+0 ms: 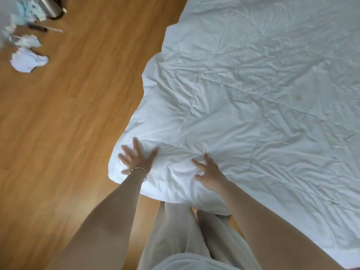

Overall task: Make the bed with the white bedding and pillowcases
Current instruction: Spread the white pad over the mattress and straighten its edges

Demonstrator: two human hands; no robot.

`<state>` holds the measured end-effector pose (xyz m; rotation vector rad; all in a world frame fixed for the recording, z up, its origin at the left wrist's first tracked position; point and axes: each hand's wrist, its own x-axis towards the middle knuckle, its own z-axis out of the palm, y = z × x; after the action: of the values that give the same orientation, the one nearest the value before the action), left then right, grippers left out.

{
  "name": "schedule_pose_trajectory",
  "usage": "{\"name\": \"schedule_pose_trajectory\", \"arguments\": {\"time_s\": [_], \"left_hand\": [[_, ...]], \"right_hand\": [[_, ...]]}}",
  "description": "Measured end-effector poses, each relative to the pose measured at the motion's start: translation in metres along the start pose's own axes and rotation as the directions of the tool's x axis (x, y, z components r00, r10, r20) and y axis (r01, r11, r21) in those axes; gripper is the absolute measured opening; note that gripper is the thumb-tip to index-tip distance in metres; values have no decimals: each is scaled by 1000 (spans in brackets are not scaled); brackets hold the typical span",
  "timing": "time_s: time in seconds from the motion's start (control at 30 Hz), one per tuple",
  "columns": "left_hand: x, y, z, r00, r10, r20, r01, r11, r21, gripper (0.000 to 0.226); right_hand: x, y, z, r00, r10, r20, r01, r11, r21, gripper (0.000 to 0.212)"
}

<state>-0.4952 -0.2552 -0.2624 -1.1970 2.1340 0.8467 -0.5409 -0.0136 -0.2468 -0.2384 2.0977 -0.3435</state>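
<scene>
Legs: pale trousers (175,234) are standing nearest the camera, just below both hands, at the bed's corner.
Duvet: white quilted duvet (263,106) is spreading wrinkled over the bed, running up and to the right from both hands; its near corner is bulging under the palms and hanging over the edge.
Left hand: left hand (137,158) is lying flat on the duvet corner with fingers spread wide and straight, gripping nothing; a thin bracelet (140,171) is circling its wrist.
Right hand: right hand (209,172) is pressing on the duvet just right of the left one, fingers splayed and slightly bent, pinching no fabric that can be seen.
Floor: wooden floor (68,114) is stretching left of the left hand.
Clutter: blurred white and blue items (27,61) are lying far up-left of the left hand, well apart from the bed.
</scene>
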Motion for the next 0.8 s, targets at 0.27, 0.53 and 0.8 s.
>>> {"name": "schedule_pose_trajectory", "arguments": {"time_s": [0.27, 0.53, 0.8], "left_hand": [[31, -29, -41, 986, -166, 2, 165, 981, -105, 135], [-17, 5, -31, 906, 332, -263, -266, 929, 259, 47], [-112, 126, 22, 771, 636, 28, -573, 712, -405, 69]], "right_hand": [[0, -8, -11, 1000, 19, -20, -19, 1000, 14, 59], [-19, 0, -10, 999, 2, -37, 2, 993, 118, 61], [-77, 52, -50, 907, 128, -402, 295, 489, 821, 46]]}}
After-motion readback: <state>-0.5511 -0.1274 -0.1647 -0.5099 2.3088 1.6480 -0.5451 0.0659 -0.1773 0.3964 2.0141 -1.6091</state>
